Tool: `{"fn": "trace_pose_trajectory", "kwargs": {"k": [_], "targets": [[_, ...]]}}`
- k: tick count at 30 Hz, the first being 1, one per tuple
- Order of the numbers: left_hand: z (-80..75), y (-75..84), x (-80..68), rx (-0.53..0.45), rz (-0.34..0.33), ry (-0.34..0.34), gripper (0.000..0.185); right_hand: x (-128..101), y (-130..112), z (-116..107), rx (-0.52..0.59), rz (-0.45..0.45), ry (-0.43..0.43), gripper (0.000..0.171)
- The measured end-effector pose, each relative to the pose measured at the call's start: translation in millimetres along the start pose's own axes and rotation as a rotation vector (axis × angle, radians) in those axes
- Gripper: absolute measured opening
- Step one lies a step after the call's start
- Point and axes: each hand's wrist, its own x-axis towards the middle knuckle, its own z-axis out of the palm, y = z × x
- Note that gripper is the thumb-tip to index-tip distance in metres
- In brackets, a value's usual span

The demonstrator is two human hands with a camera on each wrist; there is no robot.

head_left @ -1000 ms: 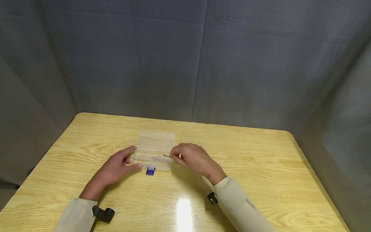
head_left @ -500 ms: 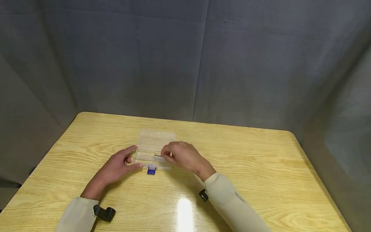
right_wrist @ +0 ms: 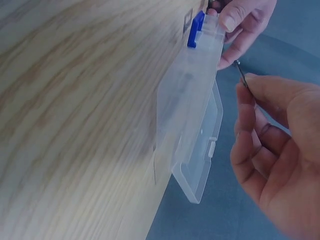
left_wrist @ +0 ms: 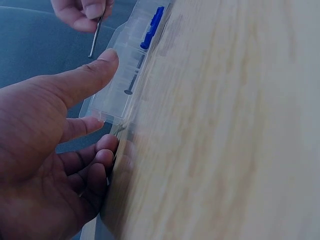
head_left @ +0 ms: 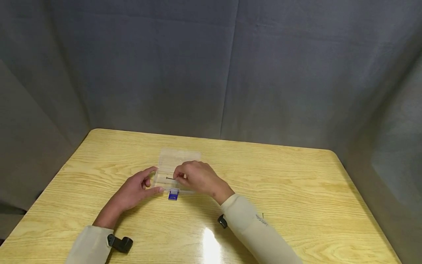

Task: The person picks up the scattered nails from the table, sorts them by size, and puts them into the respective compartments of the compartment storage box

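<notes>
A clear plastic box (head_left: 179, 156) with a blue latch (head_left: 173, 195) stands on the table, its lid open towards the back. My left hand (head_left: 133, 190) grips the box's left end between thumb and fingers. Above the box, my right hand (head_left: 199, 178) pinches a thin nail (head_left: 170, 178) between thumb and index finger, its head pointing left. The left wrist view shows another nail (left_wrist: 132, 82) inside the box, behind the clear wall. In the right wrist view the held nail (right_wrist: 241, 74) is apart from the box. Part of the box is hidden behind my right hand.
The wooden table (head_left: 296, 183) has a grey curtain (head_left: 165, 73) behind it. Another small nail (head_left: 263, 215) lies on the table beside my right sleeve. Black wrist cameras (head_left: 120, 243) are strapped on both sleeves.
My right hand has moved left over the box with the nail, from its right end towards the left compartment. My left hand stays on the box. A nail beside the right sleeve has come into view.
</notes>
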Motion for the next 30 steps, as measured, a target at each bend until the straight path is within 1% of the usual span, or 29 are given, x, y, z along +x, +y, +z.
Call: {"fn": "trace_pose_trajectory", "kwargs": {"k": [6,17,22,30], "targets": [[1.0,-0.1,-0.6,0.018,0.003,0.002,0.075,8,-5,5,-0.005,0.013,0.008,0.011],[1.1,-3.4,0.1,0.019,-0.015,-0.007,0.071,23,-14,12,0.040,0.071,-0.030,0.011],[1.5,-3.7,-0.2,0.022,-0.020,-0.013,0.072,23,-14,11,0.078,0.080,-0.047,0.013],[0.4,-0.9,0.2,0.029,-0.012,-0.002,0.070,16,-8,3,0.058,0.074,0.005,0.014]]}}
